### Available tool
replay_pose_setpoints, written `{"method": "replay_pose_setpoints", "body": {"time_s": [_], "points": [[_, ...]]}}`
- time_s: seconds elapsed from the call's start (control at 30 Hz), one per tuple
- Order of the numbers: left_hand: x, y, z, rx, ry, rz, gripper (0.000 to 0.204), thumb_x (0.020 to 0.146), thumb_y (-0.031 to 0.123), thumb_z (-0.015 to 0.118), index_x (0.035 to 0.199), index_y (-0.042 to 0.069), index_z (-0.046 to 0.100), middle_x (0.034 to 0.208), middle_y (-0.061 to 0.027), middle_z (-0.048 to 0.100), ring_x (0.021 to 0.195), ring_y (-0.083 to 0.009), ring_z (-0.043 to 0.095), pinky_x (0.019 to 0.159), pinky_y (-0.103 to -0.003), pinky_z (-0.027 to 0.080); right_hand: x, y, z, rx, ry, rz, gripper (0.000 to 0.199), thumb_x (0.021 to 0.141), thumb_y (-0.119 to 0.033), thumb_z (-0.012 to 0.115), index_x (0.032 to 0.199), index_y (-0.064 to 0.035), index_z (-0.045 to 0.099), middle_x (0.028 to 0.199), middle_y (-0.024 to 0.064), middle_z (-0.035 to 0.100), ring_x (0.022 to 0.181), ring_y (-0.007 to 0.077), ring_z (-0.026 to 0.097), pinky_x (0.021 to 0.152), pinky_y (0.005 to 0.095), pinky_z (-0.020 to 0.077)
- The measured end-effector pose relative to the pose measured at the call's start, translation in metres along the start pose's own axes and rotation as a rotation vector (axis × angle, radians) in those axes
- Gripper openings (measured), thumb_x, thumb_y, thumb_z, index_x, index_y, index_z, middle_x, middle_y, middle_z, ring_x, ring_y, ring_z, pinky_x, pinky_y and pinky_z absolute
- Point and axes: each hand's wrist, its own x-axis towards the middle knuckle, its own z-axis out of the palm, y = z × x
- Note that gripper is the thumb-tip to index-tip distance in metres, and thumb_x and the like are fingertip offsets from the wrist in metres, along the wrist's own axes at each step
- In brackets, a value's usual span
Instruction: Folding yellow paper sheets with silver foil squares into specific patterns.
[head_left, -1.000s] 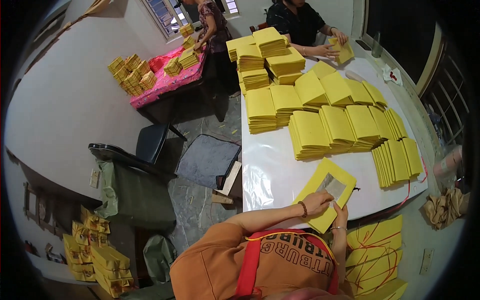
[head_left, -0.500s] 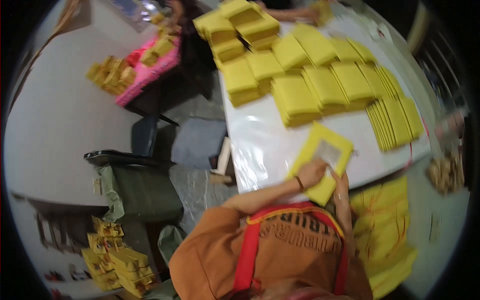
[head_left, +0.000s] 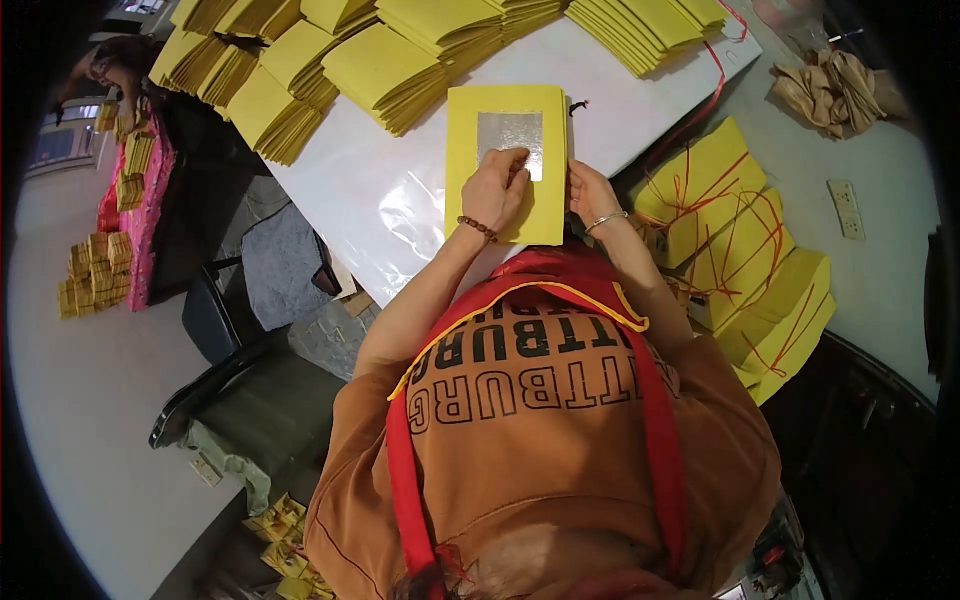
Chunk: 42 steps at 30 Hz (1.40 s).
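Note:
A yellow paper sheet or thin stack (head_left: 505, 220) lies on the white-covered table in front of me. A shiny silver foil rectangle (head_left: 500, 130) sits on its upper middle. My left hand (head_left: 490, 192), with a beaded bracelet, rests over the lower part of the foil, its fingers curled in. Whether those fingertips pinch anything is too small to make out. At the right edge of the yellow paper, my right hand (head_left: 592, 192), with a bangle, has its fingers closed along that edge. Part of those fingers is hidden.
Yellow paper stacks (head_left: 385, 75) line the table's (head_left: 345, 220) far side, with another pile (head_left: 640, 30) at far right. Yellow bundles tied with red string (head_left: 720, 230) stand at my right. A dark chair (head_left: 210, 310) is on the left. Beyond it, someone's arm (head_left: 125, 75) reaches over a pink-covered table.
My view has turned, so the table and stacks sit further left and up. The yellow paper looks straighter. My left hand stays over the foil, my right at the paper's right edge.

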Motion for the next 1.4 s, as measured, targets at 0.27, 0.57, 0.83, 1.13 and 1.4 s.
{"method": "replay_pose_setpoints", "body": {"time_s": [0.27,0.57,0.83,1.13,1.4], "points": [[0.008,0.009,-0.008,0.484,-0.056,0.194,0.035,0.079,0.026,0.057,0.112,0.012,0.054,0.111,-0.0138,0.051,0.103,-0.0348,0.047,0.083,-0.044,0.039,0.008,0.012,-0.009,0.031,0.019,-0.034,0.04,0.088,-0.034,0.052,0.115,-0.0043,0.049,0.102,0.006,0.058,0.091,0.0147,0.057,0.075,0.0285,0.0461],[0.03,-0.052,-0.022,-0.307,0.194,-0.261,0.072,0.081,0.027,0.057,0.135,-0.006,0.021,0.125,-0.0282,0.043,0.113,-0.0387,0.045,0.094,-0.038,0.036,0.015,0.016,-0.005,-0.087,0.109,-0.057,0.041,0.087,-0.037,0.055,0.115,-0.0077,0.054,0.072,-0.0068,0.047,0.053,0.001,0.035,0.043,0.0184,0.0265],[0.03,-0.055,-0.018,-0.113,0.229,-0.153,0.058,0.082,0.015,0.051,0.131,-0.007,0.03,0.123,-0.0274,0.047,0.113,-0.0357,0.047,0.093,-0.036,0.038,0.01,0.006,0.002,-0.032,0.085,-0.011,0.045,0.086,-0.041,0.054,0.118,-0.0093,0.052,0.085,-0.0024,0.055,0.068,0.0058,0.049,0.054,0.0209,0.039],[0.029,-0.051,-0.015,0.566,0.456,0.062,0.05,0.081,0.014,0.053,0.127,0.001,0.04,0.106,-0.0248,0.056,0.095,-0.0348,0.055,0.084,-0.037,0.043,0.011,0.008,0.007,-0.093,0.083,-0.049,0.042,0.088,-0.037,0.052,0.117,-0.0069,0.052,0.099,0.0032,0.057,0.085,0.0107,0.054,0.065,0.0263,0.0448],[0.015,0.003,0.01,-0.115,0.036,0.044,0.025,0.08,0.016,0.058,0.1,0.001,0.06,0.087,-0.0159,0.058,0.075,-0.0264,0.059,0.068,-0.035,0.046,0.006,0.011,0.009,-0.018,0.04,-0.12,0.038,0.088,-0.034,0.052,0.113,-0.0055,0.054,0.096,0.0018,0.058,0.083,0.01,0.054,0.069,0.0221,0.0431]]}}
